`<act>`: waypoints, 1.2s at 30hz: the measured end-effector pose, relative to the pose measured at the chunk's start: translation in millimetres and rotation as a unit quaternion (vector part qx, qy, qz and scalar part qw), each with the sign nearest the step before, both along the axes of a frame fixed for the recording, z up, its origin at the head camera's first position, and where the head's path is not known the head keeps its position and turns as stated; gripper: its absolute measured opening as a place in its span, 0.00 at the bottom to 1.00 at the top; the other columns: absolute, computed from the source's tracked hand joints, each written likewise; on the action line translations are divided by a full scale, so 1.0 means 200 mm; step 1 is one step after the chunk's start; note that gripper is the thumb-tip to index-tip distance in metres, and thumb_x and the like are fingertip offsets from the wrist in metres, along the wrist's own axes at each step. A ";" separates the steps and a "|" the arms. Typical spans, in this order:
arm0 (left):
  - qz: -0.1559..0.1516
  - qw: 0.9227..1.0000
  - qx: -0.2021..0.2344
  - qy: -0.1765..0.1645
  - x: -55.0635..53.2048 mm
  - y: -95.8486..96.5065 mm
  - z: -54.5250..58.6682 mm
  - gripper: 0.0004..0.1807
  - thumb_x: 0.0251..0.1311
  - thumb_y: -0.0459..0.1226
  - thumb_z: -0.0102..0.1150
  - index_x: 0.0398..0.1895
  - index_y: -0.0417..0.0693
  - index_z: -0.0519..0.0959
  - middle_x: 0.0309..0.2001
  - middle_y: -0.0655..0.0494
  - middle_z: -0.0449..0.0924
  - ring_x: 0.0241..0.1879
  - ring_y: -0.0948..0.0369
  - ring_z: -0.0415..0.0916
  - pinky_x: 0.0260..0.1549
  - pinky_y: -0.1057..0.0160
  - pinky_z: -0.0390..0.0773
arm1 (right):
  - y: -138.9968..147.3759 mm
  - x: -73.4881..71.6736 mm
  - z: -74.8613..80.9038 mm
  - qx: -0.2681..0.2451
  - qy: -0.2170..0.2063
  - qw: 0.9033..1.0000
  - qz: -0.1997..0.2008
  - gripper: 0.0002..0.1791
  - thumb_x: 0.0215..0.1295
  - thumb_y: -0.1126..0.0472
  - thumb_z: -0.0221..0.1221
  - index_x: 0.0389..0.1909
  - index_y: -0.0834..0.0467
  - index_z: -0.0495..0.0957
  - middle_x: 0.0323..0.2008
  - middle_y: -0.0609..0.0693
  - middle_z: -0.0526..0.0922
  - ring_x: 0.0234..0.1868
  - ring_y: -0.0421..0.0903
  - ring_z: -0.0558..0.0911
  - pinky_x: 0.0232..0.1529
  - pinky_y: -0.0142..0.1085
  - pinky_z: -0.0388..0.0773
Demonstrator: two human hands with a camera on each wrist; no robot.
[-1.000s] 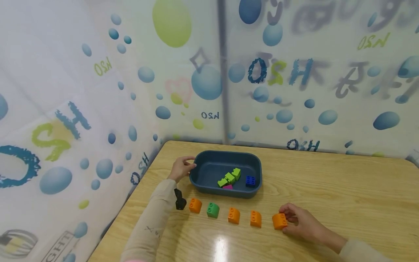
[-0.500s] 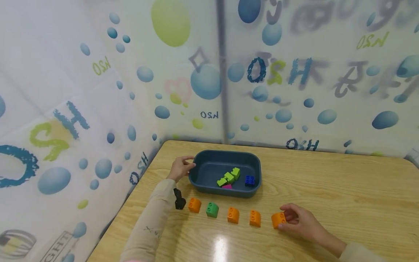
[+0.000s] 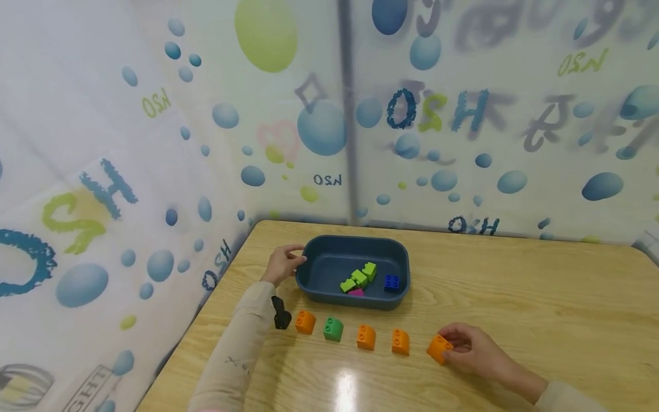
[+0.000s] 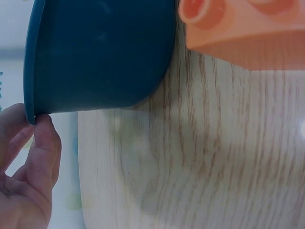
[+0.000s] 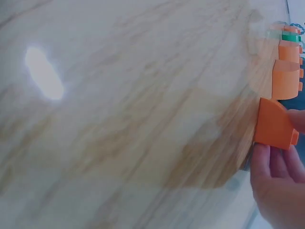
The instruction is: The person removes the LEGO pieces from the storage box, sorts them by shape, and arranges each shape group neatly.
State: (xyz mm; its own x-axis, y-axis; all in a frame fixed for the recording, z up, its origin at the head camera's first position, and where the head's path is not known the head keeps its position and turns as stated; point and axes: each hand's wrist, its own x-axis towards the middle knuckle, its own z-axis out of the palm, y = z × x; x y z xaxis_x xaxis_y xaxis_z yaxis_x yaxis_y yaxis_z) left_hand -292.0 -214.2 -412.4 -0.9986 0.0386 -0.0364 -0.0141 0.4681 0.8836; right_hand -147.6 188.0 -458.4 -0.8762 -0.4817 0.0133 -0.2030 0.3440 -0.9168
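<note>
My left hand pinches the left end of a dark blue tub; in the left wrist view, thumb and finger meet over the rim of the tub. To the right, my right hand holds an orange toy building block with a curved side, thumb and fingertips on its sides. This block, low over the table and turned at an angle, is the right end of a row: orange block, orange block, green block and orange block.
Inside the tub lie several lime green blocks, a magenta piece and a dark blue block. A black object shows beside the left sleeve. Patterned curtains border the wooden table.
The right fingers have turned the rightmost orange block so that it sits at an angle. My left hand stays on the tub. The head view has shifted slightly.
</note>
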 end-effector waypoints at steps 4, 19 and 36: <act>0.012 1.000 -0.006 -0.015 0.01 0.01 0.02 0.19 0.56 0.30 0.55 0.53 0.41 0.72 0.35 0.38 0.76 0.27 0.52 0.76 0.26 0.59 0.79 | 0.01 -0.02 -0.01 -0.022 0.009 0.999 0.036 0.18 0.53 0.70 0.57 0.43 0.78 0.69 0.40 0.69 0.74 0.39 0.31 0.75 0.38 0.25 0.74; -0.005 1.000 -0.005 -0.014 0.01 0.01 0.02 0.21 0.57 0.30 0.55 0.55 0.39 0.70 0.38 0.33 0.74 0.32 0.45 0.76 0.27 0.59 0.79 | 0.01 0.00 0.01 0.045 0.029 0.998 -0.033 0.26 0.50 0.60 0.64 0.46 0.73 0.70 0.43 0.66 0.75 0.40 0.42 0.78 0.37 0.36 0.77; 0.013 1.000 -0.014 -0.017 0.01 0.01 0.02 0.20 0.55 0.31 0.56 0.54 0.41 0.72 0.35 0.36 0.75 0.26 0.53 0.75 0.24 0.61 0.78 | 0.02 -0.02 0.02 0.049 -0.028 0.998 0.008 0.22 0.50 0.66 0.63 0.44 0.73 0.71 0.43 0.65 0.74 0.44 0.59 0.75 0.40 0.38 0.76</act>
State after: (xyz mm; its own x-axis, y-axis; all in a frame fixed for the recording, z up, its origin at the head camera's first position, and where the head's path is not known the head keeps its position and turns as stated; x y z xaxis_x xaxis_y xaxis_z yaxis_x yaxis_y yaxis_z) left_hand -289.6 -211.3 -408.1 -0.9973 0.0115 -0.0720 -0.0570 0.4915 0.8690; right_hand -151.6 192.1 -454.3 -0.8667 -0.4918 -0.0834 -0.1584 0.4300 -0.8888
